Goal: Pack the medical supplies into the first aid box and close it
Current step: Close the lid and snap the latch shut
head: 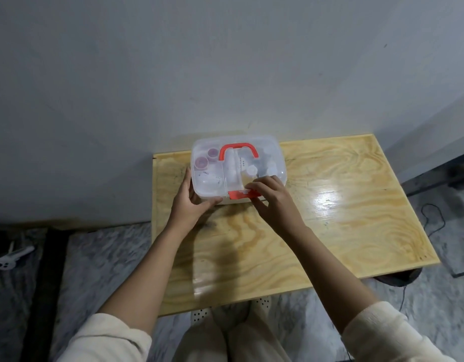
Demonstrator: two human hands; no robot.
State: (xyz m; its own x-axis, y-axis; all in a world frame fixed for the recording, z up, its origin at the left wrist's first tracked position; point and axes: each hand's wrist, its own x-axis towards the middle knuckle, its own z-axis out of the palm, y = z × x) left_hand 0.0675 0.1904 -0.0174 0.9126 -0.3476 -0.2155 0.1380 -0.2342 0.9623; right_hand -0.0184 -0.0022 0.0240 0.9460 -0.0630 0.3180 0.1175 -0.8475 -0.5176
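Plywood table (330, 218) w/ grey wall (173, 61)

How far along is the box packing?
Packing looks done: the supplies show through the clear lid of the box, and none lie loose on the table. In hand: the left hand steadies the box's near-left corner while the right hand works the red latch. Left: confirming the latch is snapped shut, which I cannot tell.

Closed first aid box (238, 163) on table (343, 205), left hand (191, 202), right hand (270, 197) on latch (238, 194)
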